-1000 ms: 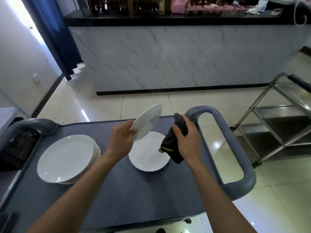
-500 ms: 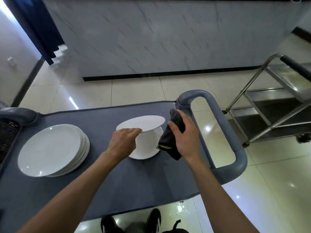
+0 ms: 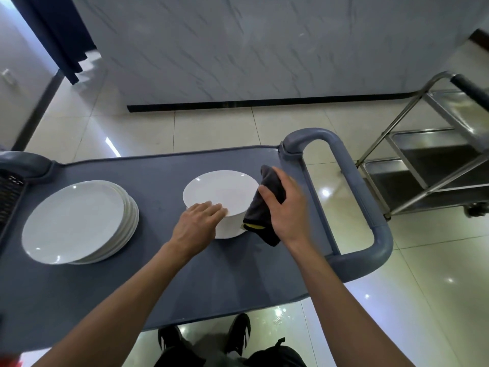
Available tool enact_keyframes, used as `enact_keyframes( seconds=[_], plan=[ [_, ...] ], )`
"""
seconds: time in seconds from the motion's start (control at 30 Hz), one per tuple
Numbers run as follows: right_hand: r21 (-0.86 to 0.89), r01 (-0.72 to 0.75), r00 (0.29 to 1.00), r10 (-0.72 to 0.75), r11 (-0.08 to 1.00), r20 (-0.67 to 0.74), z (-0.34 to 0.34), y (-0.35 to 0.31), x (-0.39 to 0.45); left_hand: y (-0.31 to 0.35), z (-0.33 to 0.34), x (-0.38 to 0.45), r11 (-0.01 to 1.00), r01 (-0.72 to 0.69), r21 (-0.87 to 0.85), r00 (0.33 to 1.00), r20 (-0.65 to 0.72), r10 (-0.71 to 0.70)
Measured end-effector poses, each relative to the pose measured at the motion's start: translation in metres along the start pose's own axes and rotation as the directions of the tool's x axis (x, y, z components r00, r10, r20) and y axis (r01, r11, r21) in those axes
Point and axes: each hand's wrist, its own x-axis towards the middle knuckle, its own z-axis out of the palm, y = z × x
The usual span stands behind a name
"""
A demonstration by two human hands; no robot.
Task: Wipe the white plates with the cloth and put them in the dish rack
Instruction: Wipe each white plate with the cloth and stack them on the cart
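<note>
the left hand (image 3: 197, 225) holds the near rim of a white plate (image 3: 221, 193), with fingers lying over the top edge; the underside grip is hidden. this plate sits roughly level, above a second plate (image 3: 230, 230) that rests on the grey cart top (image 3: 158, 274); whether the two touch cannot be told. the right hand (image 3: 287, 207) grips a dark cloth (image 3: 264, 207) bunched in its fingers, just beside the held plate's right edge. a stack of plates (image 3: 76, 221) stands well apart to the left on the same cart. a strip of black grid (image 3: 10, 192) shows at the far left edge; it may be the dish rack, but too little shows to tell

judged step: wiping the held plate

procedure:
- keep the left-hand grip on the rim only, so the face stays free for the cloth
- bring the cloth flat onto the face and sweep from centre to rim
- turn the plate to reach the area under the fingers, then the underside
- hold the plate clear of the lower one to avoid chipping
- a glazed plate is likely slippery; maintain firm pressure while wiping
</note>
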Motion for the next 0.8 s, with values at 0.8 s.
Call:
enact_keyframes(
  seconds=[0.8],
  plan=[
    [-0.092,-0.052,0.993,0.061,0.994,0.099,0.021,0.022,-0.019,-0.006,0.037,-0.032,1.000,-0.009,-0.013,0.994,0.112,0.010]
  ],
)
